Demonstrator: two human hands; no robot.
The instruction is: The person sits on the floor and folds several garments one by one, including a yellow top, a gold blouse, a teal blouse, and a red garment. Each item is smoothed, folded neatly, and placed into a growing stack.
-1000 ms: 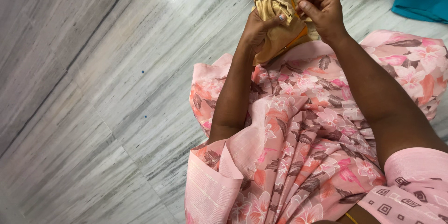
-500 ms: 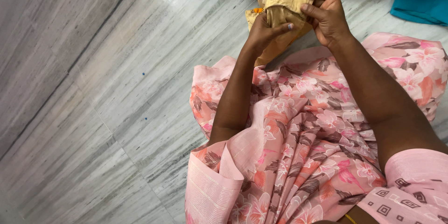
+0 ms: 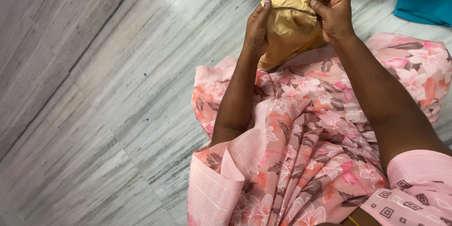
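Both arms outstretched, left hand point(image 3: 256, 27) and right hand point(image 3: 333, 10) pinching

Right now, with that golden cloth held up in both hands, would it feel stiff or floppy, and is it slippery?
Probably floppy: the golden cloth bunches and sags between the left hand and right hand. Its sheen suggests a smooth, somewhat slippery weave. Likely light, since fingertip pinches hold it up.
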